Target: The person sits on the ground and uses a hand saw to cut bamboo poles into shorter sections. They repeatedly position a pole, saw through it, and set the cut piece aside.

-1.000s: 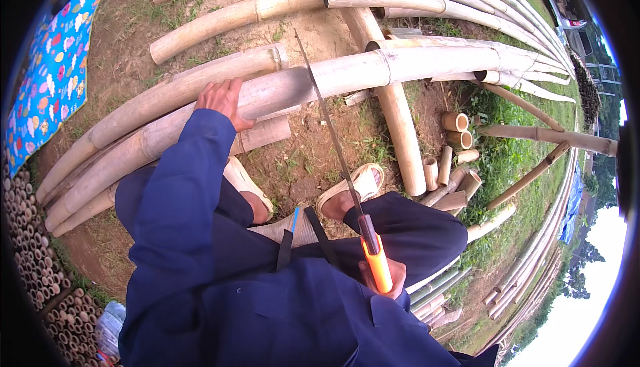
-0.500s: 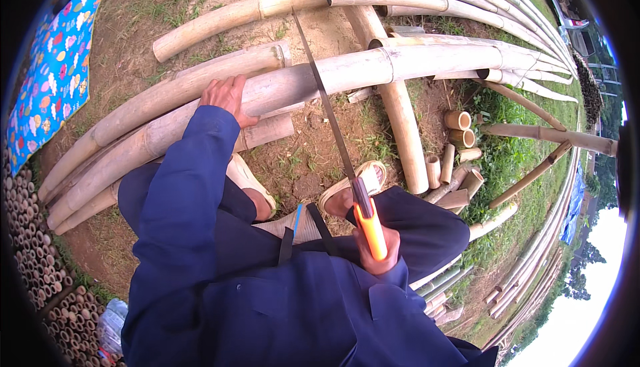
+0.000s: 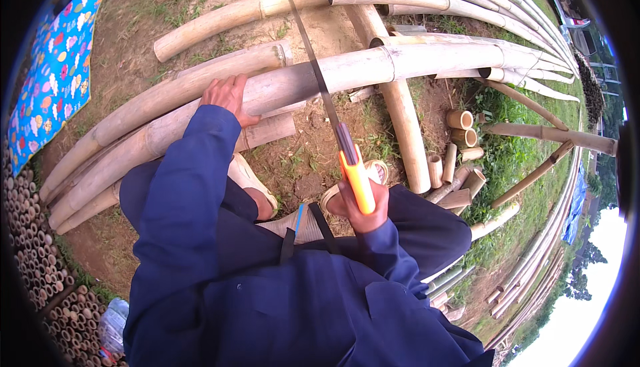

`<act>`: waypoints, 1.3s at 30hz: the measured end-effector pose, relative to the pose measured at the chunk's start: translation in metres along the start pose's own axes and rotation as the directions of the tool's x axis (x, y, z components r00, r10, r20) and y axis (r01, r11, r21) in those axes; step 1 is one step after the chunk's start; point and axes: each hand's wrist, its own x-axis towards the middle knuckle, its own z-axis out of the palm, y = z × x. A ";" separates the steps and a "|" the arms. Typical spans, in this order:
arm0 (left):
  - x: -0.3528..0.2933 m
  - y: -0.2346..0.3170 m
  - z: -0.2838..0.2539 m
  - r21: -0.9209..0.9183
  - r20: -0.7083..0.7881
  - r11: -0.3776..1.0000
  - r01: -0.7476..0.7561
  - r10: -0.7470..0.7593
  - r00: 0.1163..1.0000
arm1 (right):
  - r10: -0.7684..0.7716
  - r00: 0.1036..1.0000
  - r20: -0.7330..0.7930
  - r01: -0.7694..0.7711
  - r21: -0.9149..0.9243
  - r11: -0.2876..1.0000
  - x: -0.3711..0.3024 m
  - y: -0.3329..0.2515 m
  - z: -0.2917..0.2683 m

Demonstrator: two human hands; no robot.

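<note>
A thick pale bamboo pole runs across in front of me, bending away to the lower left and the upper right. My left hand grips it from above, fingers closed over its top and thumb on the near side. To the right of that hand, a handsaw with a long dark blade lies across the pole. The blade crosses beside a darker patch of the bamboo; how deep it sits in the wall cannot be seen. My right hand is wrapped round the saw's orange handle, low above my right foot.
A thick bamboo support passes under the pole. Short cut bamboo pieces lie to the right, and long poles fan out at the far right. Many stacked bamboo sections and a blue patterned sheet are at left. My sandalled feet are below the pole.
My right hand has pushed the saw forward and slightly left, so its tip reaches farther past the pole. The left hand and the pole stay in place.
</note>
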 end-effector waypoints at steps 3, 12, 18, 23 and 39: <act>-0.002 -0.005 -0.005 -0.024 0.017 1.000 0.005 -0.005 1.000 | 0.009 1.000 -0.020 -0.009 0.026 1.000 0.017 0.005 0.021; -0.004 -0.006 0.001 -0.023 -0.011 1.000 -0.002 0.002 1.000 | -0.003 1.000 0.023 0.006 -0.141 0.990 -0.075 -0.003 -0.032; -0.010 -0.005 -0.007 -0.002 -0.041 1.000 0.013 -0.013 0.999 | -0.006 1.000 0.018 0.007 -0.065 0.998 -0.032 0.022 -0.002; -0.010 -0.010 -0.004 -0.002 0.016 0.999 0.047 -0.047 0.999 | -0.035 0.999 0.021 0.039 -0.232 0.972 -0.141 0.000 -0.052; -0.002 -0.006 0.002 -0.009 0.039 1.000 0.014 -0.013 0.999 | 0.093 0.995 0.042 -0.089 -0.077 0.993 -0.057 -0.008 -0.031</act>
